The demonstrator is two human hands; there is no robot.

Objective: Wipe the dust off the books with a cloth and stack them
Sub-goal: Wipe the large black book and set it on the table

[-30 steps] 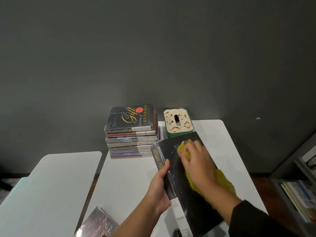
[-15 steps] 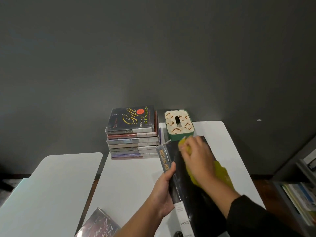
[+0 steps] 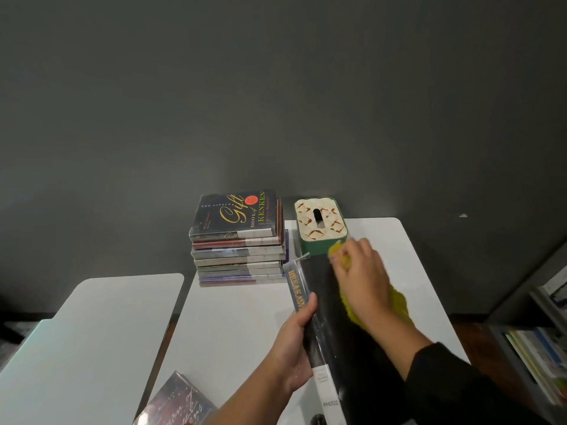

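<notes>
Gripping the spine edge of the large black glossy-jacketed book (image 3: 331, 326), our left hand (image 3: 294, 348) curls round it with the thumb lying over the gold-lettered spine, so the book stays propped at a slant above the white table (image 3: 233, 326) and does not slide under the wiping. Our right hand (image 3: 360, 280) presses the yellow-green fuzzy cloth (image 3: 395, 305) flat onto the cover, fingers bent over the bunched front of the cloth near the book's far corner; the rest of the cloth trails back beneath the wrist. We judge that the tilt turns the cover up to us, so the whole face can be swept in long strokes.

Behind the book, the stack of plastic-covered books (image 3: 239, 246) stands against the dark wall, a navy volume with gold script on top, placed where a cleaned book can go next. Just beside it sits the green tissue box with a patterned cream lid (image 3: 319, 223). Another book in a shiny wrapper (image 3: 175, 406) lies at the near edge, probably waiting its turn.

Compared with a second ago, our right hand has carried the cloth further up the cover, from about the middle towards the far corner beside the tissue box, while the left hand's hold looks unchanged.
</notes>
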